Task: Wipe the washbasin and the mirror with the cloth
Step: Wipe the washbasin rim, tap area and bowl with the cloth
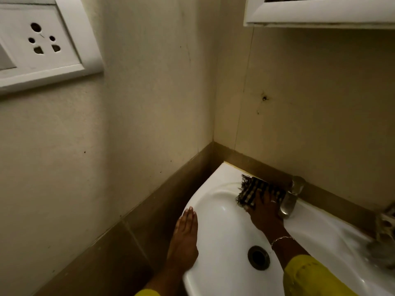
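The washbasin [224, 223], white and set into the corner of a dim beige-walled room, was mid-wipe, its bowl filling the near right of the scene. High on the far wall, well apart from the work below, hung a white frame [320, 20], probably the mirror's; the glass itself was out of view, and that half of the job looked not yet begun. A socket plate [42, 43] sat on the left wall.

The person's left hand [186, 236] lay flat on the near left rim, fingers straight and close together, holding nothing; it looked placed there to steady the body while leaning in. The right hand [265, 210], reaching out of a yellow sleeve [310, 276] across the bowl, pressed the checked cloth [252, 189] onto the far ledge, fingers laid over the fabric rather than bunched round it, which would suit rubbing a flat surface. The cloth lay just left of the metal tap [290, 199], its frayed edge toward the corner. The dark drain [258, 257] sat uncovered near the forearm. A thin bracelet [282, 239] circled the right wrist. An object at the far right edge was too blurred to name.
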Available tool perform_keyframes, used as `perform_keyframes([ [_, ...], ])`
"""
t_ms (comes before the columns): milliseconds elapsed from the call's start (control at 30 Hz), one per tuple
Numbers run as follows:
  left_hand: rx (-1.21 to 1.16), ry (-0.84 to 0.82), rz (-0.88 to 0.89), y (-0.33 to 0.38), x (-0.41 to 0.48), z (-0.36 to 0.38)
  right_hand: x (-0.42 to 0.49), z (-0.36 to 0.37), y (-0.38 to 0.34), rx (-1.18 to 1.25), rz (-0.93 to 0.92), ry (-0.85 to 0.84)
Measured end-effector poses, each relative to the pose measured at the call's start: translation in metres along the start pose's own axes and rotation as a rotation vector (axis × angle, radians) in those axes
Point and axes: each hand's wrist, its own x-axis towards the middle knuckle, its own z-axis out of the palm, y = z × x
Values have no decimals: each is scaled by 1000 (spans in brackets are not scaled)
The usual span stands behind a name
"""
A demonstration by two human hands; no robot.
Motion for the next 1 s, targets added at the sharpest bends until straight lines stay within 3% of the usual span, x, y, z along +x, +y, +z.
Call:
perform_keyframes([
  [100, -27, -15, 0, -1, 0, 3, 14, -4, -3, 67, -31, 101],
  [267, -13, -41, -13, -2, 2, 1, 21, 1, -1, 58, -144, 109],
  [433, -6, -87, -33, 1, 2, -2, 11, 9, 8, -69, -110, 147],
  [600, -2, -108, -27, 2, 4, -6, 21, 6, 1, -11, -82, 90],
  [700, 13, -106, -32, 3, 4, -6, 22, -1, -8, 7, -48, 177],
  [867, 22, -120, -25, 6, 3, -12, 21, -10, -31, 10, -30, 154],
  [1000, 59, -96, -13, 5, 2, -10, 24, -6, -64, -40, -241, 171],
])
